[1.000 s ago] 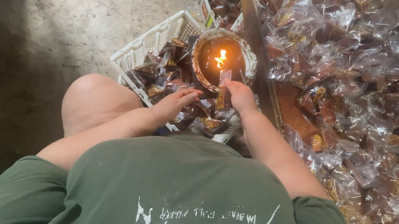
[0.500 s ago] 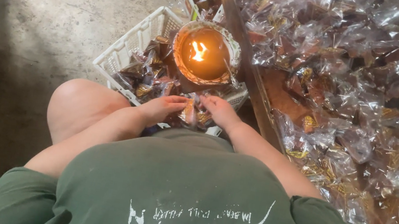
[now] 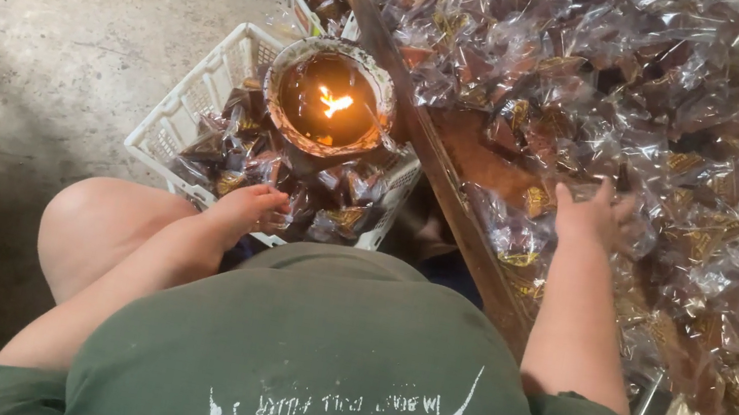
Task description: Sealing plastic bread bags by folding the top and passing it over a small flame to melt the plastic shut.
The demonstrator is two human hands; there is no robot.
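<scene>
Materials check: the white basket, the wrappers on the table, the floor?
Basket: likely molded plastic, matte white, with an open lattice wall. Wrappers: thin clear film, glossy, crinkled with sharp glints. Floor: looks like bare concrete, grey, rough and stained.

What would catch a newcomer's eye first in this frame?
The burning flame in the round bowl stands out, sitting on top of the white plastic crate of wrapped brown pieces at upper centre. To the right, a wide heap of clear-wrapped packets covers the wooden table, and the right hand reaches onto it. The left hand rests at the crate's near edge.
</scene>
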